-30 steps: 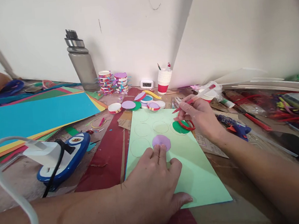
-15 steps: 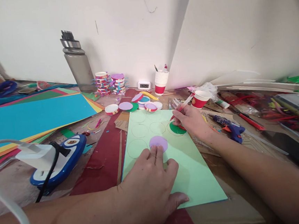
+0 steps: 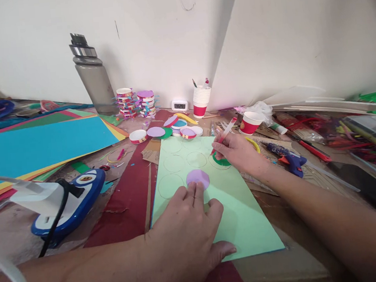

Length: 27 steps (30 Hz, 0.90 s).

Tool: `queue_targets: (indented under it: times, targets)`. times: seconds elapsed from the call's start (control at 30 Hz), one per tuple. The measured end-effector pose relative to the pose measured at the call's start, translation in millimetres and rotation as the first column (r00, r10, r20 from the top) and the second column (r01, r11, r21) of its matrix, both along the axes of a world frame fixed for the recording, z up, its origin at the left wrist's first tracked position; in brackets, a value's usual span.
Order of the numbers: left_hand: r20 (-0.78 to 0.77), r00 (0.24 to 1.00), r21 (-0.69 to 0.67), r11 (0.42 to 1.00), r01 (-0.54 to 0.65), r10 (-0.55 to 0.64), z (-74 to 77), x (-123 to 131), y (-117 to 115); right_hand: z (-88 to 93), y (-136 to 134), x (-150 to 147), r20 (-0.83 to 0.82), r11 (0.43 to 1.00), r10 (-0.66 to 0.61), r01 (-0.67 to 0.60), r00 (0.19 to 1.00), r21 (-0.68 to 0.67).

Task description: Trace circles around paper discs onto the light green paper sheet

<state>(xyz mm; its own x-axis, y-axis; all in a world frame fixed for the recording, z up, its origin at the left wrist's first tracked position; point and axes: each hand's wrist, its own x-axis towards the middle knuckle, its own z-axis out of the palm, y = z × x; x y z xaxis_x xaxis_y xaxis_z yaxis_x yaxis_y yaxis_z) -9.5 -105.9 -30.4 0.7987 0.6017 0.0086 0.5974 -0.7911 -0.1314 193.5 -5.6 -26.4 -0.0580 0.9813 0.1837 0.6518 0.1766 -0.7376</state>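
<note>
Near the middle of the pale green sheet (image 3: pixel 244 224), the fingertips of my left hand (image 3: pixel 191 219) press a purple paper circle (image 3: pixel 198 178) flat. Its fingers are stretched and its thumb is spread to the right. My right hand (image 3: pixel 238 152) is closed around a red pen (image 3: pixel 224 135), whose tip points down at the sheet beside a green paper circle (image 3: pixel 221 160). That green circle is partly hidden under the hand. Several drawn circle outlines (image 3: pixel 174 163) show on the left and upper parts of the sheet.
At the left stand a blue power strip (image 3: pixel 93 188) with a white plug and stacked coloured paper (image 3: pixel 43 145). Behind the sheet are cut cup rings (image 3: pixel 138 136), a clock (image 3: pixel 180 105) and stacked cups (image 3: pixel 202 100). A glue gun (image 3: pixel 293 163) and a cutter (image 3: pixel 316 151) lie right.
The red pen has shifted slightly left and stands more upright in my right hand. My left hand keeps its place on the purple circle. The camera view has shifted a little.
</note>
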Motion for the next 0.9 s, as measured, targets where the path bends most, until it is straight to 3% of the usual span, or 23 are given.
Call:
queue_targets:
  times: [0.5,0.9]
  targets:
    - [-0.011,1.000,-0.009,1.000,-0.001,0.001,0.8,2,1,0.3,10,10,0.062,0.991,-0.134,0.132,0.989,0.033]
    - [0.000,1.000,0.005,1.000,0.001,-0.001,0.0,1,-1,-0.5,12,11,0.103,0.991,-0.134,0.132,0.986,0.031]
